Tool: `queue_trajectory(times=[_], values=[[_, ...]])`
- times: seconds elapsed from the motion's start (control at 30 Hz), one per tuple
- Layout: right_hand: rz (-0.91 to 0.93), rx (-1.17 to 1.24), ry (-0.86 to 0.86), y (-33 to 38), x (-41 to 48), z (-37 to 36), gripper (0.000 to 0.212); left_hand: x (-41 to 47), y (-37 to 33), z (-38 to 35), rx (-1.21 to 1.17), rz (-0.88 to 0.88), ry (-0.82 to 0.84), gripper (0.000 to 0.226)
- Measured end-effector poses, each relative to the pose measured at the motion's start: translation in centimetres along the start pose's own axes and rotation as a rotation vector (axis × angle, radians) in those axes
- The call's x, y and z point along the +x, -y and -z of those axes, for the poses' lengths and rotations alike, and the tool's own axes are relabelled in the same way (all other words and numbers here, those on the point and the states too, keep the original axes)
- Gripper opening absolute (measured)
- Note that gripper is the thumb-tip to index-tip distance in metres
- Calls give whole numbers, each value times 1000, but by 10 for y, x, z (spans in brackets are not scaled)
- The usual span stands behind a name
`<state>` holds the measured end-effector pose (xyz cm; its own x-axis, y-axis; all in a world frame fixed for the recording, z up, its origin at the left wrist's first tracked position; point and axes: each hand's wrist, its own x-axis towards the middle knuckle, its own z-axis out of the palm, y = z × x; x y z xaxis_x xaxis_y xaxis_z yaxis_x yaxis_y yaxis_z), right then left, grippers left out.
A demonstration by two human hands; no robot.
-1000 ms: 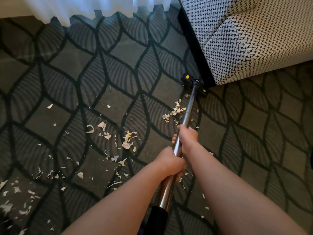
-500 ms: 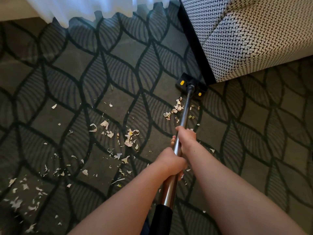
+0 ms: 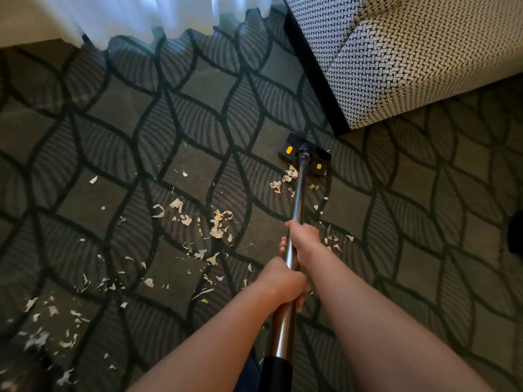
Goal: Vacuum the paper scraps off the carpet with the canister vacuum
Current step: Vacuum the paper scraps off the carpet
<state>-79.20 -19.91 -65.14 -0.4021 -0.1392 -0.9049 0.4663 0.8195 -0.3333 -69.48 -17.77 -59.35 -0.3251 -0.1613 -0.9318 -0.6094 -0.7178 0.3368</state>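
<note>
Head view: right hand [image 3: 304, 240] above left hand [image 3: 283, 281], both gripping the wand [image 3: 297, 205] running up-frame to the floor head [image 3: 304, 154]; paper scraps [image 3: 218, 224] mostly lower left.

Glossy polished metal wand [image 3: 297, 205], matt black plastic floor head [image 3: 304, 154], matt patterned pile carpet [image 3: 141, 137], torn paper scraps [image 3: 218, 224], coarse woven upholstery [image 3: 396, 66], sheer cloth curtain [image 3: 141, 15].

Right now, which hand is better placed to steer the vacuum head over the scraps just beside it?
Probably the right hand: it grips the metal wand farther forward, nearer the floor head and scraps; the left hand grips behind it.
</note>
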Motion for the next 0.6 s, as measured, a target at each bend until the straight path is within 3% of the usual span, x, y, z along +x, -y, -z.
queue_trajectory(times=[0.47,0.6], values=[[5,11,6,-64,-41,-12,22,-29,70,5,-5,-14,24,22],[9,-9,-10,-81,-47,-19,23,-31,91,8,-20,5,25,29]])
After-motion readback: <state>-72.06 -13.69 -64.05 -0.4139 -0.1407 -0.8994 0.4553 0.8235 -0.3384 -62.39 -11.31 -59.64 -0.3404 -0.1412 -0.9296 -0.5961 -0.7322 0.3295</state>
